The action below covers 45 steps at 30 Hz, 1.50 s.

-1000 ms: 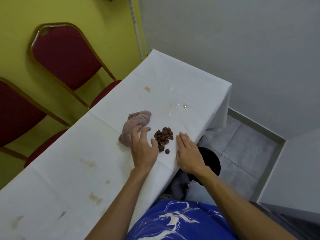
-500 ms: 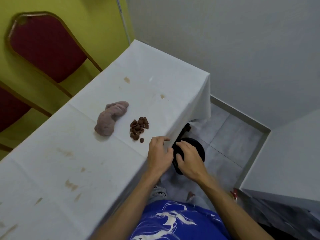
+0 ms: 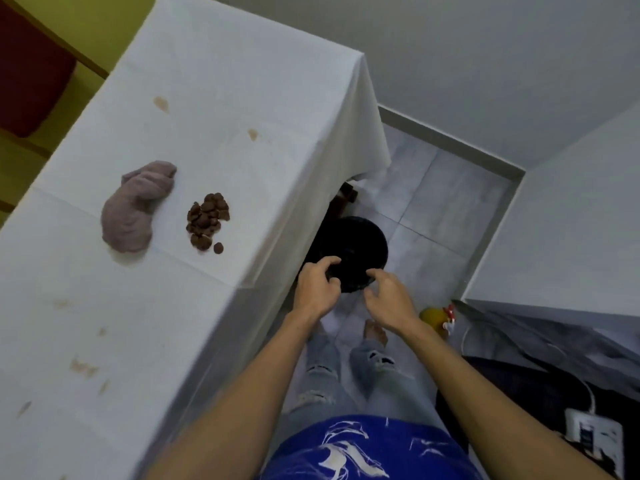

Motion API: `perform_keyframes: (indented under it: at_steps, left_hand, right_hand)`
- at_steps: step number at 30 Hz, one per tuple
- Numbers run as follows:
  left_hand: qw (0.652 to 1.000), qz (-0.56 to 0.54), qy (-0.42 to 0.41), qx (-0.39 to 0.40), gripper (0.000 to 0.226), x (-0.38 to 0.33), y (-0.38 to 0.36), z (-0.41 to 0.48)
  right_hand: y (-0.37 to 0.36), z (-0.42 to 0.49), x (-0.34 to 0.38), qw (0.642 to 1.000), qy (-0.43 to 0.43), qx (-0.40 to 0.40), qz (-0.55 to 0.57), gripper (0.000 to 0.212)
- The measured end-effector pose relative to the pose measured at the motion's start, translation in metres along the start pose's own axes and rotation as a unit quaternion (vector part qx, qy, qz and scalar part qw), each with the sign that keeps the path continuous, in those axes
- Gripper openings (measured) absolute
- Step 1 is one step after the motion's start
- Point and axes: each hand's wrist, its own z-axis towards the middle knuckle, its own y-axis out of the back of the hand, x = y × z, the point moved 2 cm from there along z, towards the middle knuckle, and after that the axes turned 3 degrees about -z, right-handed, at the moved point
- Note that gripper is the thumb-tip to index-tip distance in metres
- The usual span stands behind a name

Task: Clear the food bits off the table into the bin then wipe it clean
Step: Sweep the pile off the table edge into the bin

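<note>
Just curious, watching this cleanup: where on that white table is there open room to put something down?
The far end of the table, beyond the two brown stains, is bare. So is the near stretch, apart from faint smears. The middle is crowded: the cloth and the food bits lie close together there.

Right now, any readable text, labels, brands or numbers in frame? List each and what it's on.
None readable.
Blue shirt: white abstract print, no legible letters.
White box at lower right: dark markings, too small and blurred to read.
Tablecloth, cloth, bin: no text visible.
</note>
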Motion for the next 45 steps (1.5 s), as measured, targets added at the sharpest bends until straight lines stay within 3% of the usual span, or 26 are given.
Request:
perform_keyframes:
  at_steps: [5, 12, 20, 28, 34, 41, 45]
  left_hand:
    - [0.998, 0.05, 0.013, 0.027, 0.048, 0.029, -0.024, 0.04]
    - [0.991, 0.077, 0.076, 0.083, 0.051, 0.125, -0.091, 0.153]
    - [0.989, 0.025, 0.137, 0.042, 0.065, 0.212, -0.178, 0.253]
    - [0.966, -0.075, 0.248, 0.019, 0.076, 0.246, -0.23, 0.298]
    - [0.957, -0.148, 0.248, -0.015, 0.077, 0.2, -0.21, 0.244]
    - [0.952, -0.184, 0.242, -0.031, 0.074, 0.092, -0.132, 0.105]
    - [0.94, -0.236, 0.24, -0.05, 0.074, 0.036, -0.084, 0.02]
  right_hand:
    - [-0.018, 0.048, -0.034, 0.998, -0.061, 0.026, 0.006, 0.053]
    - [-0.092, 0.166, -0.103, 0.984, -0.137, 0.086, 0.078, 0.06]
    - [-0.18, 0.272, -0.212, 0.964, -0.245, 0.013, 0.101, 0.083]
    - [-0.211, 0.335, -0.268, 0.96, -0.237, -0.026, 0.145, 0.085]
    - [-0.169, 0.283, -0.247, 0.955, -0.246, -0.079, 0.143, 0.084]
    - [-0.074, 0.123, -0.155, 0.966, -0.172, -0.11, 0.158, 0.091]
    - [-0.032, 0.034, -0.104, 0.971, -0.129, -0.108, 0.169, 0.08]
